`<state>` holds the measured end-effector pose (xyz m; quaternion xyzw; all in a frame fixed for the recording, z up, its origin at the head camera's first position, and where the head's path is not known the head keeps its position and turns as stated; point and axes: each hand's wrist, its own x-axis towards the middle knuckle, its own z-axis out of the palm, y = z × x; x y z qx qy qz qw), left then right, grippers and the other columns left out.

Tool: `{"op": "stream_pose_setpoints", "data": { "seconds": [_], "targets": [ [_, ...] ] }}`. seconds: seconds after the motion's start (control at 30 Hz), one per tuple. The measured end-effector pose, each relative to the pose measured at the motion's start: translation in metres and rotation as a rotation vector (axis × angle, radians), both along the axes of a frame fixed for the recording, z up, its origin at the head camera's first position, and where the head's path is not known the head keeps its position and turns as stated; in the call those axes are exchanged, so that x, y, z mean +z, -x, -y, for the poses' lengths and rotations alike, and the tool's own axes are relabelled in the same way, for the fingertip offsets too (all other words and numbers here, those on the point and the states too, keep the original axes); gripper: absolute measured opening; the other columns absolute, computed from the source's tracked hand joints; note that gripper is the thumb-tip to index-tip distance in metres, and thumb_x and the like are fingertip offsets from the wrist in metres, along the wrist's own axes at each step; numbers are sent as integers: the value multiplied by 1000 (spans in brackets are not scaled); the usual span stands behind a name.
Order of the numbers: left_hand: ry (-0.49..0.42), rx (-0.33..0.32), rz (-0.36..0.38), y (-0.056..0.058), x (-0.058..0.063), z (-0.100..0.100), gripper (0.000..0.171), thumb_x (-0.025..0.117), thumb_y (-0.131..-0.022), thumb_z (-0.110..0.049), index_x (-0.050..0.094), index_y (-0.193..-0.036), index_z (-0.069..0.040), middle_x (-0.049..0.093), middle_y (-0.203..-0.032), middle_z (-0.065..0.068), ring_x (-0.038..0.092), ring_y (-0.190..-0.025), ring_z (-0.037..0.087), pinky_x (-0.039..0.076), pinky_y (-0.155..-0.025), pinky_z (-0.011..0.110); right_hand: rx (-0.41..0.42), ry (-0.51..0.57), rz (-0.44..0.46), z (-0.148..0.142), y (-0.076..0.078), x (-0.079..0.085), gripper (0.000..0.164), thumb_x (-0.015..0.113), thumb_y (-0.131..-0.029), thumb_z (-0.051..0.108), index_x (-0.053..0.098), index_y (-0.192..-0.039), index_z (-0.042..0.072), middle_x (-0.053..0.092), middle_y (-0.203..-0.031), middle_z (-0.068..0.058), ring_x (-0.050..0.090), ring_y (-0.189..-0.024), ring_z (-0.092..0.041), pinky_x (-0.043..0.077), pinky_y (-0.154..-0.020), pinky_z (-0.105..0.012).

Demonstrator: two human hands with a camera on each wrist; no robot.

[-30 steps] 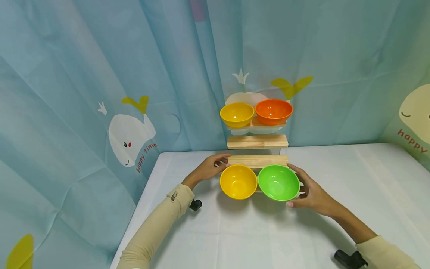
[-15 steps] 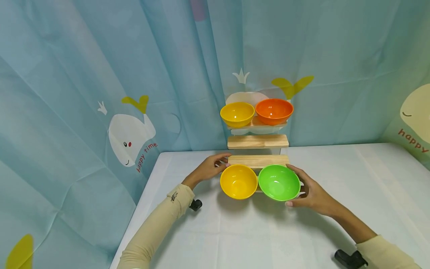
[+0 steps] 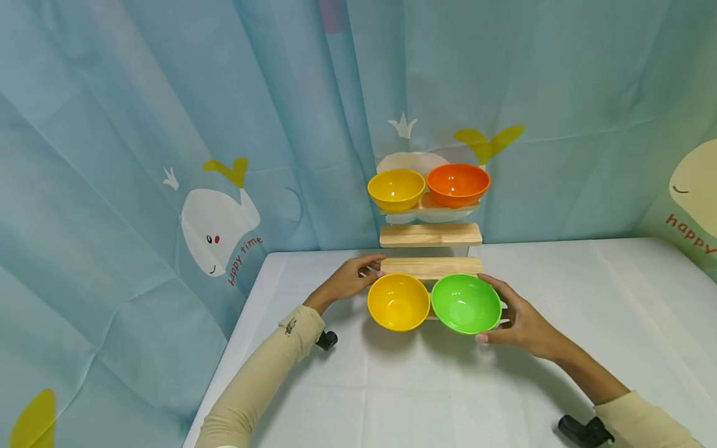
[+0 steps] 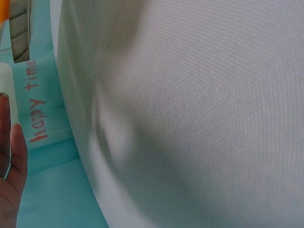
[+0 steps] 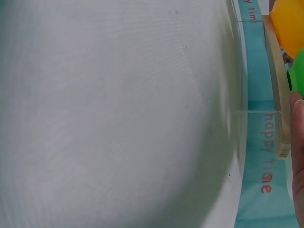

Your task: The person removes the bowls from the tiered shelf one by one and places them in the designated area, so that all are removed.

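A tiered wooden rack stands at the table's back, its bare step (image 3: 431, 268) just behind two bowls on the lowest tier. The yellow bowl (image 3: 398, 302) is on the left of that tier, and the green bowl (image 3: 466, 304) sits beside it. My left hand (image 3: 348, 279) is at the rack's left end, fingertips by the bare step and thumb close to the yellow bowl's rim; contact is unclear. With thumb and fingers spread round its right side, my right hand (image 3: 518, 320) holds the green bowl. In the right wrist view the thumb (image 5: 297, 123) lies by that bowl.
Another yellow bowl (image 3: 396, 190) and an orange bowl (image 3: 458, 185) stand on the top tier. Between lies another bare step (image 3: 430, 235). A white cloth (image 3: 414, 392) covers the table, and a blue printed curtain (image 3: 313, 124) hangs behind and to the left.
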<state>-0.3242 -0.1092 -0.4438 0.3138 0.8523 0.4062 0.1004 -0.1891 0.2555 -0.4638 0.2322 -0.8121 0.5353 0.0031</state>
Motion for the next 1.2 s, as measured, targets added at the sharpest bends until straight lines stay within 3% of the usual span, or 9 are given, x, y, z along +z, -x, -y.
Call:
{"op": "stream_pose_setpoints", "data": {
  "seconds": [0.1, 0.2, 0.57, 0.93, 1.2],
  "targets": [
    [3, 2, 0, 0, 0, 0, 46, 55, -104, -20, 49, -149, -11, 66, -127, 12, 65, -101, 20, 55, -82, 28, 5, 10, 4, -1, 0, -1, 105, 83, -76, -2, 21, -159, 9, 35, -140, 14, 64, -98, -5, 59, -71, -32],
    [9, 3, -2, 0, -1, 1, 47, 55, -104, -20, 49, -149, -10, 65, -127, 13, 65, -101, 20, 55, -82, 28, 13, 24, 1, -1, 0, -1, 104, 83, -76, -4, 22, -159, 9, 35, -139, 20, 62, -101, -4, 60, -71, -32],
    [11, -1, 7, 2, -1, 3, 46, 55, -104, -21, 50, -149, -15, 64, -129, 12, 65, -104, 21, 55, -84, 29, 27, 42, -25, -4, -2, 2, 104, 83, -73, -7, 24, -158, 6, 37, -141, 20, 64, -100, -4, 61, -70, -32],
    [16, -5, 6, 4, 0, 1, 47, 54, -105, -19, 47, -151, -10, 63, -130, 14, 65, -106, 22, 56, -86, 29, -11, 25, -46, -8, -5, 11, 105, 83, -73, -8, 24, -158, 8, 37, -141, 19, 63, -100, -4, 60, -70, -30],
    [16, -6, 15, 4, 0, 1, 47, 55, -104, -20, 48, -150, -12, 63, -131, 13, 65, -106, 22, 56, -86, 29, -8, 35, -48, -11, -11, 11, 104, 82, -73, -10, 23, -158, 4, 38, -141, 18, 63, -98, -5, 60, -69, -30]
  ]
}}
